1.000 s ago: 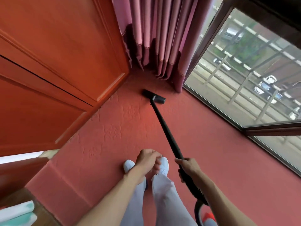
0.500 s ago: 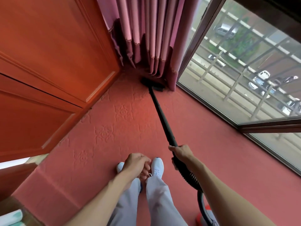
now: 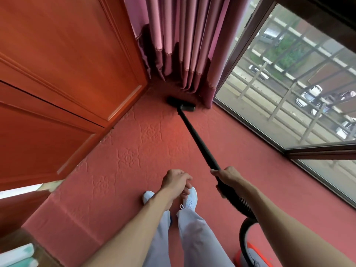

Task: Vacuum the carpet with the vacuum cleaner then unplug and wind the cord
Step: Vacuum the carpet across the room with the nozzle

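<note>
The right hand curls round the slim black vacuum wand, whose flat black floor head sits on the embossed red carpet just beside the pleated pink curtain. The left hand hangs loosely curled, empty. Short, flat strokes should keep the hem unsnagged.

Vacuum head set on carpet in far corner, curtain behind, wardrobe left, window right.
</note>
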The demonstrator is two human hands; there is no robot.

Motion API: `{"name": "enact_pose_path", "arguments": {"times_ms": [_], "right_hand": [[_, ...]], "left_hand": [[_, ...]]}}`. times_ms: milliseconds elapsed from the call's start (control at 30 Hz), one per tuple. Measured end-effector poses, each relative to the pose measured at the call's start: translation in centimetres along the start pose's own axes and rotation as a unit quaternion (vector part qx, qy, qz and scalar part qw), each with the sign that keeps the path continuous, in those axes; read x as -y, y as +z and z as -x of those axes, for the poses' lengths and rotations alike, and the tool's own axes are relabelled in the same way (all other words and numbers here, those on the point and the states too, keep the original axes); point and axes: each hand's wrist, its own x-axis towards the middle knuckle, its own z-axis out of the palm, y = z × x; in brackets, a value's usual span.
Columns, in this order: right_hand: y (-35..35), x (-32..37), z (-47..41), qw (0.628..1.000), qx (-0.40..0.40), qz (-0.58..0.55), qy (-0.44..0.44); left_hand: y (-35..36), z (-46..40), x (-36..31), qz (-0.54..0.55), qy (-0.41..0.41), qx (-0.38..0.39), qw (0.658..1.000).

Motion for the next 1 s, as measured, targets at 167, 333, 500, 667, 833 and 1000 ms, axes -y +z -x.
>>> {"name": "enact_pose_path", "arguments": {"times_ms": [167, 333, 500, 667, 833, 1000], "right_hand": [[1.5, 4.3, -3.6, 0.999, -0.005, -0.038, -0.012], [2.2, 2.4, -2.8, 1.0, 0.0, -0.007, -0.008], [1.3, -4.1, 1.2, 0.997, 0.042, 0.07, -0.016], [-1.6, -7.9, 4.3, 0.981, 0.079, 0.176, -0.01], [-5.0, -4.8, 4.0, 0.969, 0.059, 0.238, -0.013], [-2.4, -1.6, 2.2, 0.971, 0.033, 0.233, -0.026]], "left_hand": [[-1.0, 0.4, 0.7, 0.02, -0.002, 0.001, 1.0], [-2.3, 0.0, 1.7, 0.027, -0.021, -0.015, 0.999], [-1.8, 0.2, 1.8, 0.018, -0.029, -0.025, 0.999], [-1.0, 1.1, 1.5, 0.018, -0.035, -0.022, 0.999], [-0.7, 1.2, 0.6, 0.015, -0.022, -0.031, 0.999], [-0.3, 1.1, 0.9, 0.027, -0.021, -0.042, 0.999]]}}
